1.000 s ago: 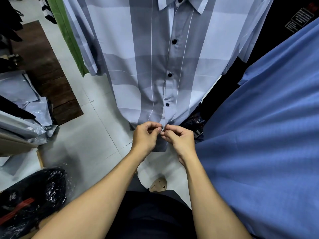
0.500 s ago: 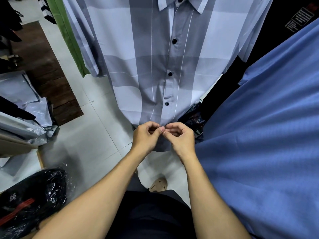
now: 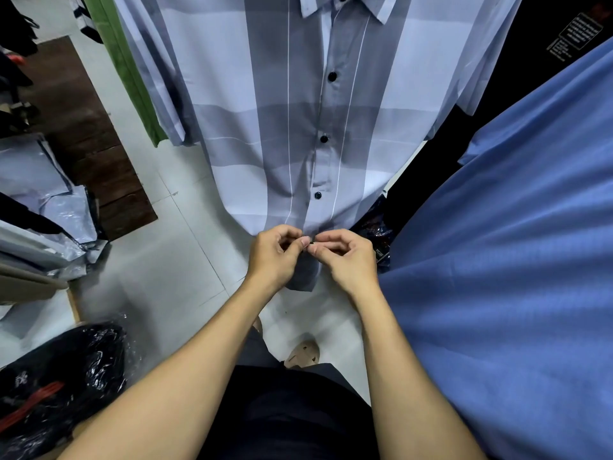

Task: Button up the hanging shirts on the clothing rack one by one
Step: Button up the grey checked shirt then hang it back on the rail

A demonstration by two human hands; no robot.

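Over the last second the two hands have drawn a little lower and tighter together at the bottom of the placket of the grey-and-white checked shirt, and a small dark button now peeps out between the fingertips where before only cloth showed. I judge that this lowest button is being pushed through its hole, so this shirt is nearly finished and the next one is close to its turn. The left hand pinches the placket edge with thumb and forefinger pressed together; the right hand pinches the button side the same way, the two thumbs almost touching. The shirt hangs straight ahead, its hem just under the hands. Four buttons above are visible and look fastened, counting the one at the collar; this one makes five. Hanging beside it are one blue shirt on the right, one black garment behind that, and one green garment on the left.
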